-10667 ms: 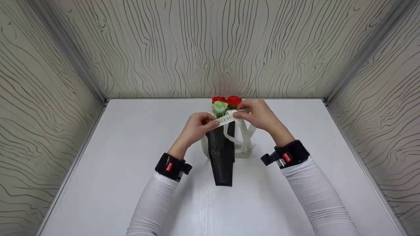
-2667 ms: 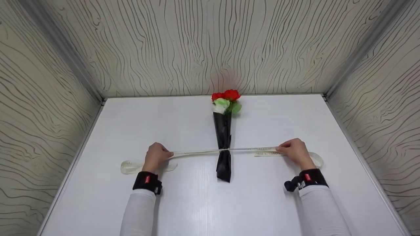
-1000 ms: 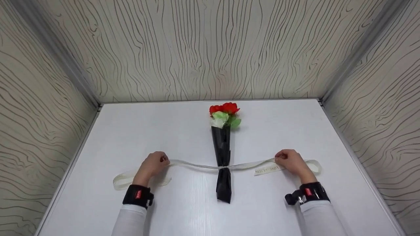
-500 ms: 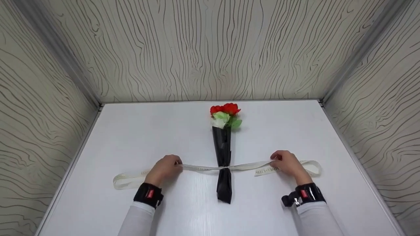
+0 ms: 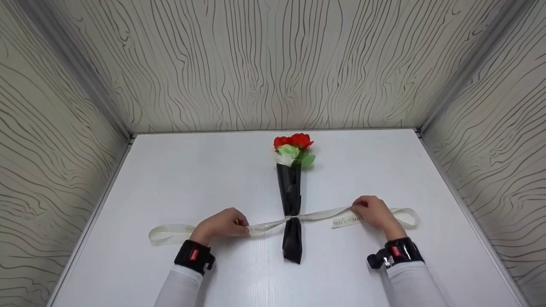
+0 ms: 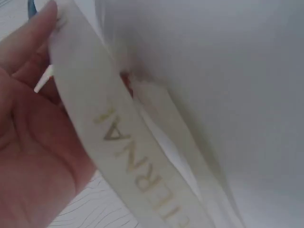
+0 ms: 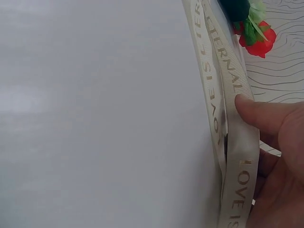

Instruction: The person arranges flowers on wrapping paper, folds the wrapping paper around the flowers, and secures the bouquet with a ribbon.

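A bouquet of red and pale green flowers in black wrapping (image 5: 291, 187) lies on the white table. A cream ribbon (image 5: 324, 214) with gold lettering is tied round the lower part of the wrapping, cinching it in. To the left of the bouquet, my left hand (image 5: 226, 222) pinches one side of the ribbon; gold letters show on the ribbon (image 6: 128, 147) in the left wrist view. My right hand (image 5: 373, 211) pinches the other side, with the thumb on the ribbon (image 7: 241, 118) in the right wrist view. The strip sags a little on the left.
A loop of ribbon (image 5: 164, 234) lies on the table past my left wrist. Another loop (image 5: 408, 216) is beyond my right hand, and a cut ribbon end (image 5: 341, 222) lies before it. A wood-patterned wall (image 5: 273, 64) stands behind the table (image 5: 213, 166).
Earlier the ribbon was held up over the bouquet; now it is tied round it. Since pulling it straight, my left hand has slid right toward the bouquet and the ribbon has slackened. Right hand barely moved.
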{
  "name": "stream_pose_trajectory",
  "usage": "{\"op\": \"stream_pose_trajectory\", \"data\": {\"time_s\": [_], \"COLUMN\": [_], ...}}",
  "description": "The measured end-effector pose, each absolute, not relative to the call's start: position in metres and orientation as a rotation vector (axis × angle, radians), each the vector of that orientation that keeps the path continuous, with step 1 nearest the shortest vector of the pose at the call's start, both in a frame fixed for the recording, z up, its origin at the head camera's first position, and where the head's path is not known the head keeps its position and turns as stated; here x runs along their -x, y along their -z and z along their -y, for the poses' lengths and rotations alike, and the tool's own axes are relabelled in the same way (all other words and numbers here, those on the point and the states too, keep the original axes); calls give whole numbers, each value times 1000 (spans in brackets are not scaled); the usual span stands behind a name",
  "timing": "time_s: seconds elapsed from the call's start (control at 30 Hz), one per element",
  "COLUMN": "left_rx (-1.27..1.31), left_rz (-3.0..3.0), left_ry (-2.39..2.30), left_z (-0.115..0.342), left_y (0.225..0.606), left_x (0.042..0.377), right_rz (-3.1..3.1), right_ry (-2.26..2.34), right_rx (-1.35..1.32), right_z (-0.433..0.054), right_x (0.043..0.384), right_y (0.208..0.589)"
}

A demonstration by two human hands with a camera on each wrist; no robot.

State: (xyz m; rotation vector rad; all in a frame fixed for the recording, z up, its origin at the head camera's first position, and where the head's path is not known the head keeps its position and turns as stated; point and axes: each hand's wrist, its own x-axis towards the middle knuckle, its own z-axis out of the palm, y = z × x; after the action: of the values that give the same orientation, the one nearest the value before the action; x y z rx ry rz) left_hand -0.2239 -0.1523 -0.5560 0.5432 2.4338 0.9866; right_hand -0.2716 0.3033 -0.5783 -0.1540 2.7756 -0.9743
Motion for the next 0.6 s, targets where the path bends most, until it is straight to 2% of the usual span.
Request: {"op": "stream_pose_trajectory", "data": {"time_s": [0.3,0.6], "left_rx": [-818,-798], "left_rz": [-2073,-1950], "left_ry": [-1516,-1829], "left_z": [136,113], "left_y": [525,525], "left_x": [222,231], "right_rz": [-2777,-2793], "right_ry": [993,999], "right_rx": [174,187], "right_z": [-305,-306], "right_x": [270,269], "right_y": [577,581]}}
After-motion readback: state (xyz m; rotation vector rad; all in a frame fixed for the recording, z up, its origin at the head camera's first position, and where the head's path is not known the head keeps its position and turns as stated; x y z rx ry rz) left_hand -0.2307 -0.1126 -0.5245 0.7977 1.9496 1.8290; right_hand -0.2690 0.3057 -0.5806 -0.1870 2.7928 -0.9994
